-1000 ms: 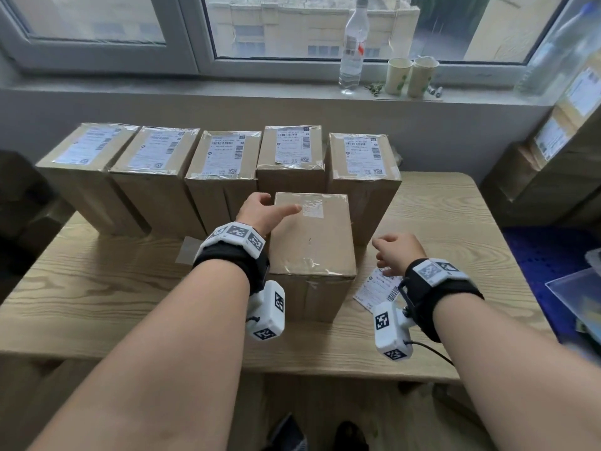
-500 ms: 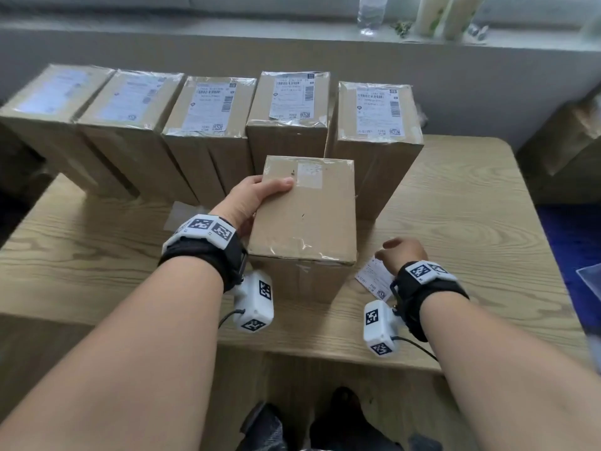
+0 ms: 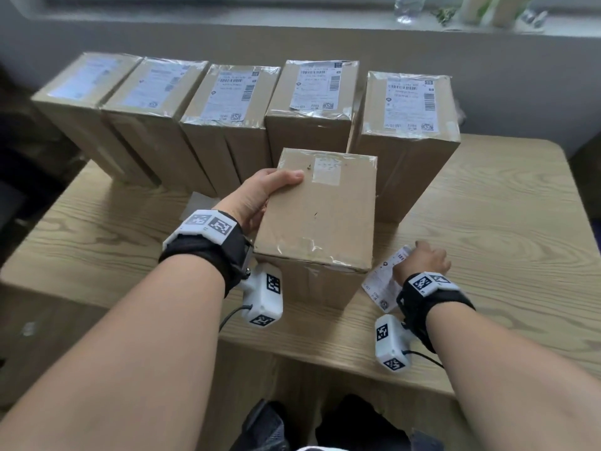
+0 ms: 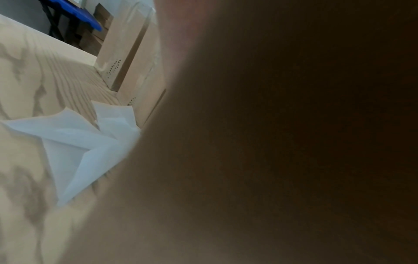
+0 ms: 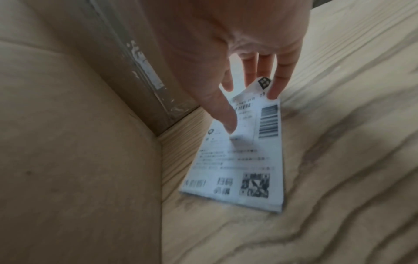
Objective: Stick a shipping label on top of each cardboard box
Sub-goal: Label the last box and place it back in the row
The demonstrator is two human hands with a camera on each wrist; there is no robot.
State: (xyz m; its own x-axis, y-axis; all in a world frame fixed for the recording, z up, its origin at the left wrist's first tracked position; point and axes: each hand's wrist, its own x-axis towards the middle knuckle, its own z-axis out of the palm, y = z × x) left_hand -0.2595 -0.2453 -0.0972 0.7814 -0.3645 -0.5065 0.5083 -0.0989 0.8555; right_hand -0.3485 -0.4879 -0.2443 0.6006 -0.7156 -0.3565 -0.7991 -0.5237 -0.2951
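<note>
A plain cardboard box (image 3: 322, 219) with no label stands upright at the table's middle. My left hand (image 3: 270, 190) grips its upper left edge, thumb on top, the other fingers hidden behind the side. In the left wrist view the palm blocks most of the picture. Right of the box lies a small stack of shipping labels (image 3: 379, 284) (image 5: 244, 160). My right hand (image 3: 419, 258) (image 5: 251, 110) is on it: the thumb presses the top label and the fingertips (image 5: 272, 92) bend its far corner up. Behind stand several labelled boxes (image 3: 312, 102) in a row.
White backing sheets (image 3: 198, 203) (image 4: 79, 142) lie on the wooden table (image 3: 487, 222) left of the plain box. A bottle (image 3: 408, 6) and cups stand on the window sill behind. The table's front edge is close below my wrists.
My left hand has slid from the box's top to its left edge. My right hand has come down onto the label stack and bent up a corner. The head view has tilted downward.
</note>
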